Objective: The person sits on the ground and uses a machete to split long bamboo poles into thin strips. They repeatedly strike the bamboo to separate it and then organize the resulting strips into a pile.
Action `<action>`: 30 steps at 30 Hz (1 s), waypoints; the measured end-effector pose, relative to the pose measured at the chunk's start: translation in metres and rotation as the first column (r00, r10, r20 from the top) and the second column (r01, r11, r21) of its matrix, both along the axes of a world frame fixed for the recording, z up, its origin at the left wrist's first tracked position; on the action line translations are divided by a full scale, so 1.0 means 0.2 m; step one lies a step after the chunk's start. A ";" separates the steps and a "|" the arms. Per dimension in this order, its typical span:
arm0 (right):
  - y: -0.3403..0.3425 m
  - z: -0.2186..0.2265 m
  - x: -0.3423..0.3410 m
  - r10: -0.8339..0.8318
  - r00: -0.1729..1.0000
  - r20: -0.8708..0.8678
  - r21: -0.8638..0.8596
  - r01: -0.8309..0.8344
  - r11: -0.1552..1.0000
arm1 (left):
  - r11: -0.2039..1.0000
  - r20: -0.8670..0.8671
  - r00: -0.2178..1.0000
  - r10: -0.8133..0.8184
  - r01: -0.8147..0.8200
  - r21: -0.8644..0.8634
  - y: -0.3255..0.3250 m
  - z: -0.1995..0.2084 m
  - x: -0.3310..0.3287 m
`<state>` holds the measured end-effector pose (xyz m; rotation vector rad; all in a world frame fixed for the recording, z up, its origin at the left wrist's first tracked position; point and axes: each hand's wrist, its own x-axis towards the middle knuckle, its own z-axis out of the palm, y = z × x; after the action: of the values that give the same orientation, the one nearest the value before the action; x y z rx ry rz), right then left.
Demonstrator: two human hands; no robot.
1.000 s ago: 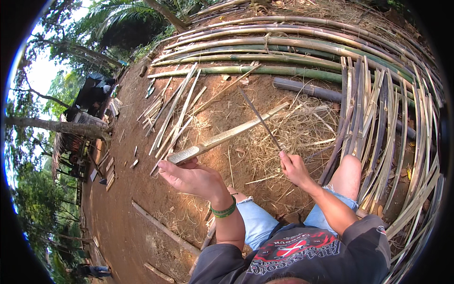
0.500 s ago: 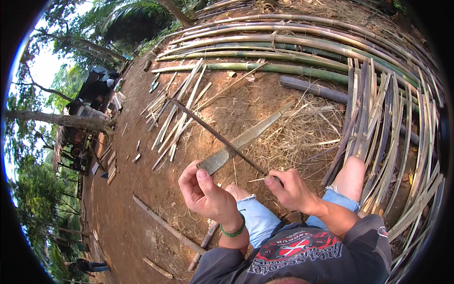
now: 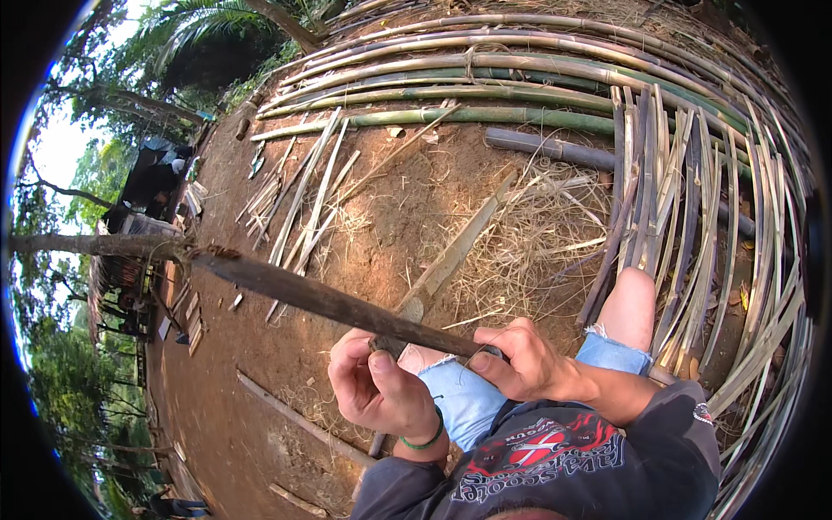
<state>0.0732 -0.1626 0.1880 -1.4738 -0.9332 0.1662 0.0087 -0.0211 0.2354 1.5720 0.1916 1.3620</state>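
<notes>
My left hand (image 3: 381, 386) pinches the near end of a long, flat, tapering bamboo slat (image 3: 459, 251) between thumb and fingers. The slat points away over the ground, its far end beside a heap of shavings. My right hand (image 3: 533, 360) is closed round the handle of a machete (image 3: 295, 290), most of that handle hidden by the fingers. Its dark blade reaches out to the left, broad side showing, and crosses over the slat close to my left fingers. Whether the edge touches the slat I cannot tell.
Curly shavings (image 3: 529, 243) lie ahead on the dirt. Split bamboo strips (image 3: 685, 199) lean at my right, beside my bare knee (image 3: 631, 316). Long bamboo poles (image 3: 485, 113) lie across the far side. Loose slats (image 3: 312, 191) are scattered ahead left, and a stick (image 3: 303, 422) lies at left.
The machete has come nearer to my left hand and turned, so its blade looks wider. My left hand keeps its hold on the slat. The whole view has shifted slightly.
</notes>
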 end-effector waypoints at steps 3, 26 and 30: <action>0.00 -0.15 0.12 -0.161 0.946 -0.283 -0.179 0.112 0.977 | 1.000 -0.034 0.999 0.007 -0.008 -0.012 -0.01 0.04 0.01; -0.09 0.16 -0.02 0.061 0.981 -0.186 -0.021 -0.067 0.998 | 0.714 -0.214 0.975 -0.057 0.190 0.674 0.16 0.24 0.02; -0.13 0.23 -0.05 0.119 0.983 -0.141 0.027 -0.116 0.993 | 0.569 -0.157 0.970 -0.186 0.237 0.787 0.23 0.21 0.04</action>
<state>0.0637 -0.1890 0.2337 -1.3714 -0.9031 0.3441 0.0173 0.0250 0.2781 2.2891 -0.6818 1.2629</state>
